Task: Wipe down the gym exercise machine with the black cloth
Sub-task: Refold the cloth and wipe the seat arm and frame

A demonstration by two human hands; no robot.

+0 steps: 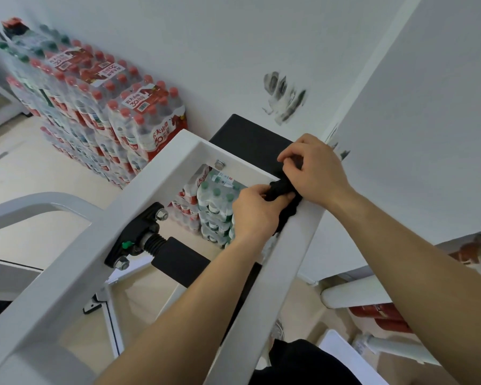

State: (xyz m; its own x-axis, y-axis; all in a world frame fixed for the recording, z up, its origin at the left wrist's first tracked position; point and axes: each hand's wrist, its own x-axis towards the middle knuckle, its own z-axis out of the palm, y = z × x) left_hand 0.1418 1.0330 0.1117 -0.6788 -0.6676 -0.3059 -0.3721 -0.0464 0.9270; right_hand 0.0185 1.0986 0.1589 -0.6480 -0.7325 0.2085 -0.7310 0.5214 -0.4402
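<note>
Up close, head view: both hands work at the top corner of the white gym exercise machine (67,273). Black cloth (282,188) is bunched on the frame's right-hand beam, right at the corner joint. Left hand (257,211) grips the cloth's lower bundle, fingers curled round it. Right hand (321,170) pinches the cloth's upper end between thumb and fingertips, wrist over the beam. A black pad (250,137) sits just behind the corner. Black bracket with bolts (142,232) is mounted on the left beam. Shrink-wrapped packs of bottled water (109,107) are stacked on the floor against the wall (206,51).
</note>
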